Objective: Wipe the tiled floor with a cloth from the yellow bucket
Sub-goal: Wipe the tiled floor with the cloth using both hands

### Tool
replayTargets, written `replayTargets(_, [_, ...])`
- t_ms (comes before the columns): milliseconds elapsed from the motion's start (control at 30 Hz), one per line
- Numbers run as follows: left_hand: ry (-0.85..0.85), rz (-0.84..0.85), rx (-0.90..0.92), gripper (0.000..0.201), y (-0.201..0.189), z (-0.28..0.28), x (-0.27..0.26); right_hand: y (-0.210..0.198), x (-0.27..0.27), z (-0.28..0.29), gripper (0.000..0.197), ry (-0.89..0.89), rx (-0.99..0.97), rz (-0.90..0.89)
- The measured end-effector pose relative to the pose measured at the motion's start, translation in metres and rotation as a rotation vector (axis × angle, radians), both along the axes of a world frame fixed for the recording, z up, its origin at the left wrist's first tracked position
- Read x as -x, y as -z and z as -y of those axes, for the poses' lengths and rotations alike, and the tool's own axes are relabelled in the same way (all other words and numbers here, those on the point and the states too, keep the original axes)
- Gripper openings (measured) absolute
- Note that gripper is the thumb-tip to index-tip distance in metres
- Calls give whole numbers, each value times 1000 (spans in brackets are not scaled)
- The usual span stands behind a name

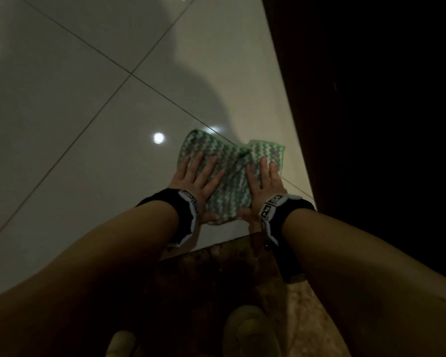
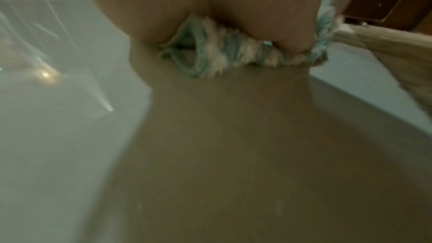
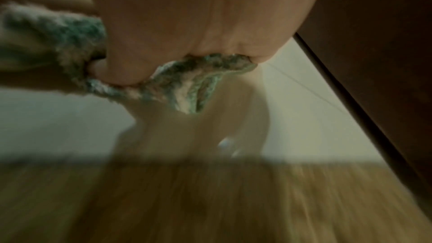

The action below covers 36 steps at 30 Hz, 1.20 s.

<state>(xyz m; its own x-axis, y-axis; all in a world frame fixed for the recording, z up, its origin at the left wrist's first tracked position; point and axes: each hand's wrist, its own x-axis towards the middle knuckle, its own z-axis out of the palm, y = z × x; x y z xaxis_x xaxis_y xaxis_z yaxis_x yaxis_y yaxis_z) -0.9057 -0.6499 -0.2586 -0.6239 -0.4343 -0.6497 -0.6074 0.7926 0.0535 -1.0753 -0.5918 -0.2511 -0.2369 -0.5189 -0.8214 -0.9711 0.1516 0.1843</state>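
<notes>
A green and white patterned cloth (image 1: 229, 166) lies spread on the pale tiled floor (image 1: 75, 112), close to a dark wooden panel on the right. My left hand (image 1: 198, 176) presses flat on the cloth's left side, fingers straight and spread. My right hand (image 1: 264, 181) presses flat on its right side the same way. In the left wrist view the palm (image 2: 187, 6) bears down on the bunched cloth edge (image 2: 222, 49). The right wrist view shows the heel of the hand (image 3: 198, 16) on the folded cloth edge (image 3: 187, 84). No yellow bucket is in view.
A dark wooden door or cabinet side (image 1: 371, 99) runs along the right edge of the floor. A brown speckled stone step or threshold (image 1: 216, 279) lies just below my wrists. My pale shoes (image 1: 247, 333) stand on it. A light reflection (image 1: 158, 138) shines on the tile.
</notes>
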Motion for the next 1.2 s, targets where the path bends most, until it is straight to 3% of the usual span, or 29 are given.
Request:
replayTargets(233, [1, 13, -11, 103, -3, -7, -9, 3, -11, -17, 118, 67, -50, 8])
replayTargets(367, [-135, -63, -12, 98, -14, 4, 2, -20, -11, 7, 77, 366, 115, 173])
replayTargets(433, [-179, -88, 6, 96, -15, 10, 11, -24, -11, 18, 69, 427, 253, 162])
replayTargets(633, [-50, -38, 28, 111, 10, 5, 11, 3, -21, -2, 92, 142, 146, 144])
replayTargets(967, [-11, -83, 31, 105, 10, -26, -7, 5, -23, -35, 102, 90, 111, 118])
replayTargets(1200, [65, -16, 28, 105, 7, -42, -13, 4, -34, -54, 111, 75, 100, 83])
